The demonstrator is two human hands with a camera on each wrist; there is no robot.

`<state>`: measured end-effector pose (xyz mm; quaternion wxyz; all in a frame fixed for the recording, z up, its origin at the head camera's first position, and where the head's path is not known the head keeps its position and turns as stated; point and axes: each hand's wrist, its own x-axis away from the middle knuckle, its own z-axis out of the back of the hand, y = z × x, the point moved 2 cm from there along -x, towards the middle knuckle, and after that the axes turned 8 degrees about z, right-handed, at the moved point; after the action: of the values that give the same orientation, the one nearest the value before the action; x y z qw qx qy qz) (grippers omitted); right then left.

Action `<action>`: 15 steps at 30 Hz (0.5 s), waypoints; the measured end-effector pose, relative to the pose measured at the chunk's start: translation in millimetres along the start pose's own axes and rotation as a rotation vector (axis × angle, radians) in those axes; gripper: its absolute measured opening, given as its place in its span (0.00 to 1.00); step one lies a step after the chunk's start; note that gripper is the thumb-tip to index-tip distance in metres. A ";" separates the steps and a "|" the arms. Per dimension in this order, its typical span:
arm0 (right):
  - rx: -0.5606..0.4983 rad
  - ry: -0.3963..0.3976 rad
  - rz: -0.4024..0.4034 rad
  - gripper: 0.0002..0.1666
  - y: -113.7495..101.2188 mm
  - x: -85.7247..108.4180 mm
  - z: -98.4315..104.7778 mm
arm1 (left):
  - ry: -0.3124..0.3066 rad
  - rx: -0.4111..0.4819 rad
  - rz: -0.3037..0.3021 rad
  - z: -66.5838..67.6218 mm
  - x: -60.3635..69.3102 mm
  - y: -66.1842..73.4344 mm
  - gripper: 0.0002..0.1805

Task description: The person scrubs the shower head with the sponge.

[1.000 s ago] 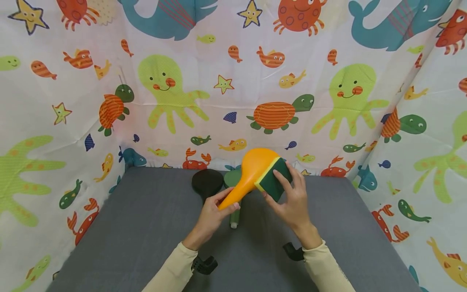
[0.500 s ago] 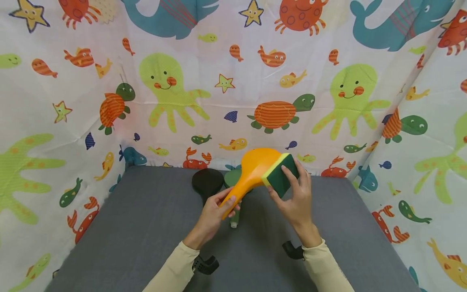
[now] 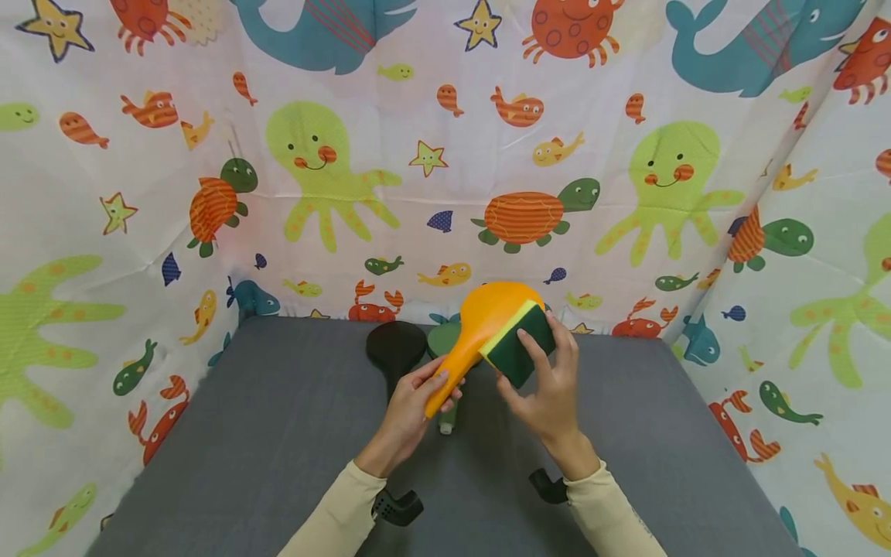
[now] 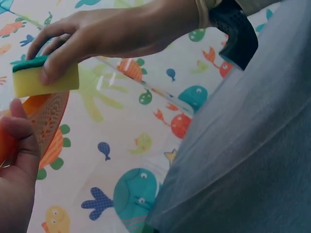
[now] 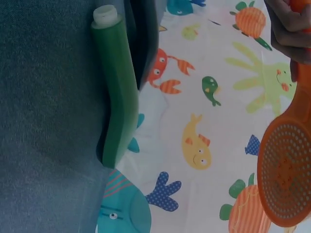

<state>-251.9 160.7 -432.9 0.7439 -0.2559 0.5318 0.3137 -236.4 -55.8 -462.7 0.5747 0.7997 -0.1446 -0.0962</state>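
Note:
An orange shower head is held up above the table, its handle in the left hand. The right hand grips a green and yellow sponge, whose yellow side lies against the smooth orange back near the neck. In the left wrist view the sponge rests on the orange head, between the right hand above and the left hand below. The right wrist view shows the perforated face of the shower head and the left hand round its handle.
On the grey table, a black shower head and a green one lie side by side at the back, behind the hands. A curtain printed with sea animals surrounds the table's back and sides.
The right hand and sponge first shifted right, then came back left and down along the orange head toward its neck. The left hand keeps its hold, with the handle slightly turned.

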 end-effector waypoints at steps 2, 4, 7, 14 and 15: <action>-0.002 -0.009 0.002 0.35 2.3 -0.6 0.7 | -0.047 0.000 0.015 0.9 -0.7 0.0 0.32; 0.000 -0.019 0.003 0.35 5.1 -1.3 2.0 | -0.107 0.007 0.037 2.4 -1.3 -0.4 0.32; -0.001 -0.035 0.009 0.36 8.3 -2.8 4.2 | -0.189 0.057 0.079 4.7 -2.0 -1.1 0.31; -0.009 -0.078 0.008 0.38 11.3 -8.5 7.0 | -0.301 0.185 0.148 3.2 -0.5 -1.4 0.32; -0.011 -0.081 0.007 0.38 11.5 -9.2 7.1 | -0.302 0.182 0.153 2.9 -0.3 -1.6 0.32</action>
<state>-258.1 171.7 -422.6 0.7624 -0.2451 0.5003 0.3291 -237.5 -57.8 -465.1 0.4776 0.8114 -0.2978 -0.1578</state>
